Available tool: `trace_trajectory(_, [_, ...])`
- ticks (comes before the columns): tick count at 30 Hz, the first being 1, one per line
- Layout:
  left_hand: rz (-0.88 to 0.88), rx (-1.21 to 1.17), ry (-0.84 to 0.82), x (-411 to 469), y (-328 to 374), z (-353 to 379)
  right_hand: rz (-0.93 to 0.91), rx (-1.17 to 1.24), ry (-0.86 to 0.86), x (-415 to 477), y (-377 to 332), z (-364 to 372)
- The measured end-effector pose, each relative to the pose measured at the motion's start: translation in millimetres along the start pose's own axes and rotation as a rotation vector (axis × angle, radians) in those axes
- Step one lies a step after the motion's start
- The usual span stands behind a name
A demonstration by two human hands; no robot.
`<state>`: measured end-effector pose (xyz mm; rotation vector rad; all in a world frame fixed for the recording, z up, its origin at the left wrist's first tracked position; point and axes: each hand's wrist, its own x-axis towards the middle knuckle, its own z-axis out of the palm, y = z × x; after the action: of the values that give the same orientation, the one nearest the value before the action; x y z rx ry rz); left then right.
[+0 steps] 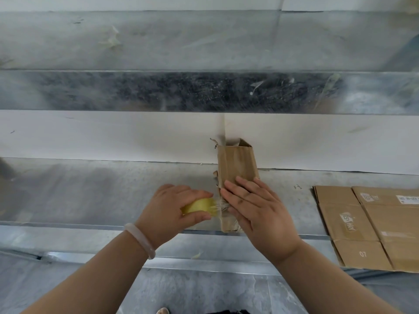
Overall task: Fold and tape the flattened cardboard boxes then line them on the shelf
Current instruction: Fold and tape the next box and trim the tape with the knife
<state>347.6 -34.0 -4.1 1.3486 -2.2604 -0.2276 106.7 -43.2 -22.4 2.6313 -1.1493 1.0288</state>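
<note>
Head view: small cardboard box [237, 164] lies on the metal shelf [90, 191], long side running away from the person, far end against the white back panel [113, 134]. Near half of it is hidden under the right hand [256, 209]. Far end looks open with a ragged flap, but it's too soft to be sure.

Right hand is palm down on the box, fingers [235, 189] straight and slightly spread, pressing flat.

Left hand [172, 207] sits just left of the box. Its fingers curl round a yellow tape roll [200, 206], which is mostly covered; only a yellow arc shows. A thin strand of clear tape runs from the roll to the box's left edge. It's blurred, so I can't see where it sticks. Pale bracelet [140, 240] on the left wrist.

Both forearms come up from the bottom corners and converge on the box.

Flattened boxes [362, 225] are stacked to the right on the same shelf, well apart from the hands and cut off by the frame's right edge.
</note>
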Motion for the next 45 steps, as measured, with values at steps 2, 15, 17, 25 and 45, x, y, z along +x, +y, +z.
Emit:
trace_trajectory(2, [0.045,0.209,-0.009,5.5,-1.9,-4.2,-0.003,-0.003,-0.005,0.3,0.1,0.2])
trace_trajectory(15, [-0.144,-0.111,-0.127,4.2,0.1,-12.0,0.009,-0.010,0.026,-0.3,-1.7,-1.9])
trace_trajectory(17, [-0.129,-0.201,-0.014,-3.8,0.8,-10.7,0.004,-0.016,0.018,-0.4,-1.2,-1.9])
trace_trajectory(25, [-0.215,-0.280,0.099,-3.3,6.1,12.7,-0.046,-0.032,-0.010,0.1,-1.1,-5.1])
trace_trajectory(45, [-0.264,-0.386,0.036,-5.2,8.5,-3.7,1.200,0.159,-0.049,-48.2,-15.2,-23.1])
